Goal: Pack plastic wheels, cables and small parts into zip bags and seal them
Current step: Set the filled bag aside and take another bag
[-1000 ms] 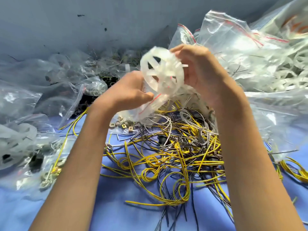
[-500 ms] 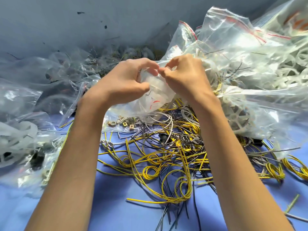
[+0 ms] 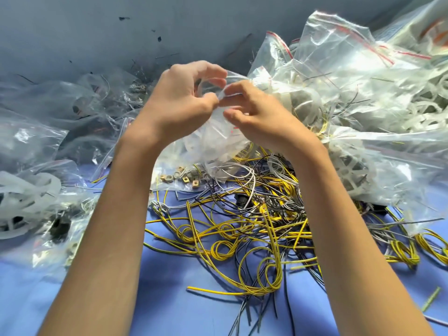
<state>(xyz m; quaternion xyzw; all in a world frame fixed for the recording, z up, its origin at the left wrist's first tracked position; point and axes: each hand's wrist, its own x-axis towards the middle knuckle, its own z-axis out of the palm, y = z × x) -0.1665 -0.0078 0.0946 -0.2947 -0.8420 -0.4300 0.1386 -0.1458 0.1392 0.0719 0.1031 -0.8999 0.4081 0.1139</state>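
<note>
While both hands work at the mouth of the zip bag (image 3: 219, 141), the left hand (image 3: 179, 100) and the right hand (image 3: 258, 117) meet knuckle to knuckle above the cables (image 3: 242, 238).

1. Left hand: the forefinger and thumb are curled and clamped on the clear top edge of the zip bag. The other fingers arch over the bag mouth.
2. Right hand: the forefinger and thumb are pressed together on the same edge, directly beside the left thumb. The remaining fingers are curled loosely below the pinch.
3. Zip bag: it hangs from the pinch points, under both palms. A pale shape, probably the plastic wheel (image 3: 206, 151), shows through the film below the fingers, but it is blurred. Whether the seal is closed cannot be told.
4. Cables: the yellow, black and white strands lie loose in a tangle below the wrists, between the two forearms, on the blue surface (image 3: 169, 309).
5. Small parts (image 3: 185, 178): the brass-coloured pieces lie below the left wrist, at the far edge of the tangle.
6. Filled bags (image 3: 363, 98) are heaped beyond the right fingers. More bags (image 3: 36, 141) lie outboard of the left forearm.
</note>
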